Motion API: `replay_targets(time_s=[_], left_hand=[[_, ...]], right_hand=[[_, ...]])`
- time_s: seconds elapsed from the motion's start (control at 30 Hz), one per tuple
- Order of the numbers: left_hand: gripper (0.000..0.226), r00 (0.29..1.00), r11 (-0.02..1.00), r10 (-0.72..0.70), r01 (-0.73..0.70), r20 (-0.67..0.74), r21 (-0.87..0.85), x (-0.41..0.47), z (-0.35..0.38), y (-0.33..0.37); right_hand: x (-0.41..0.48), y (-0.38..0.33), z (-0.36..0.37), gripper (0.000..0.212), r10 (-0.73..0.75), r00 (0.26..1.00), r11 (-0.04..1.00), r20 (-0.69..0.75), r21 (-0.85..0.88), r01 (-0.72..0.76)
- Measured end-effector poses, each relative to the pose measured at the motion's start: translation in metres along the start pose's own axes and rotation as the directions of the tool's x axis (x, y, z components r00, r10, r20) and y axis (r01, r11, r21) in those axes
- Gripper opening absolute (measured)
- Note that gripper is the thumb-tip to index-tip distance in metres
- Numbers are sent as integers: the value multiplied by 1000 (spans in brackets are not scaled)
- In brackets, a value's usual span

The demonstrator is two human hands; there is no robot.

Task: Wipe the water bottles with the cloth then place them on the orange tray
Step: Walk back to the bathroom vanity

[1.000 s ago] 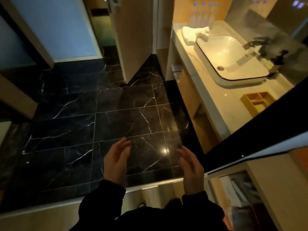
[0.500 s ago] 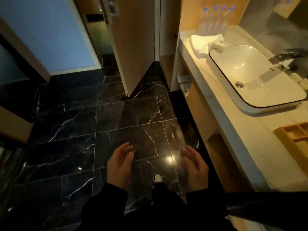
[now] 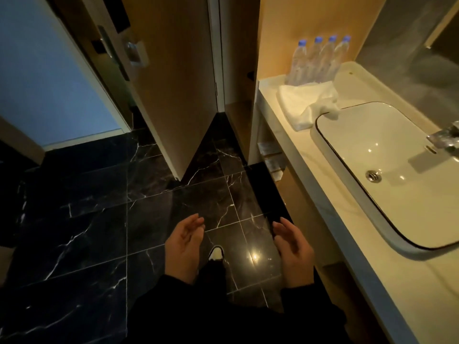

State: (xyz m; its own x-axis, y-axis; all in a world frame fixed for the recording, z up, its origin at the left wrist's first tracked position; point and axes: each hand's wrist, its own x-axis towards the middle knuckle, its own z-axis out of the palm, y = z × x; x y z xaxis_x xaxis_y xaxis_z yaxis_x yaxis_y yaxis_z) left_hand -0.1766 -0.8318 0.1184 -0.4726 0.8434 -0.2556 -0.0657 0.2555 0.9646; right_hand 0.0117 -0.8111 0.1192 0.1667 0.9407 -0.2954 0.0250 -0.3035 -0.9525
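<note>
Four clear plastic water bottles with blue caps (image 3: 316, 61) stand upright in a tight row at the far end of the pale stone counter (image 3: 347, 219), against the wooden back wall. Just in front of them lies a crumpled white cloth (image 3: 304, 103), its near corner touching the rim of the white oval basin (image 3: 352, 194). Both hands hang low over the dark marble floor (image 3: 87, 219), well apart from the counter. The left hand (image 3: 185, 247) is open, palm turned inward, holding nothing; the right hand (image 3: 291, 252) is likewise open and empty. Cloth and bottles lie ahead and to the right, so the right hand is the nearer one, and reaching them likely calls for a step forward first. No orange tray shows in this view.
</note>
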Motion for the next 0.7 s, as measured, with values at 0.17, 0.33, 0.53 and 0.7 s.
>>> replay_targets(time_s=[0.17,0.33,0.53,0.7], left_hand=[[29,996,1000,-6,5,92,11,127,34,30],[31,977,999,21,-29,214,32,247,80,75],[31,933,997,52,-66,357,27,336,156,107],[32,873,996,51,-78,484,37,405,245,122]], right_hand=[[105,-28,44,40,13,997,1000,-79,18,-11],[197,-69,70,38,14,981,999,-196,48,-4],[276,-89,62,38,41,936,998,-351,65,-19],[362,-110,47,38,74,877,992,-474,129,-14]])
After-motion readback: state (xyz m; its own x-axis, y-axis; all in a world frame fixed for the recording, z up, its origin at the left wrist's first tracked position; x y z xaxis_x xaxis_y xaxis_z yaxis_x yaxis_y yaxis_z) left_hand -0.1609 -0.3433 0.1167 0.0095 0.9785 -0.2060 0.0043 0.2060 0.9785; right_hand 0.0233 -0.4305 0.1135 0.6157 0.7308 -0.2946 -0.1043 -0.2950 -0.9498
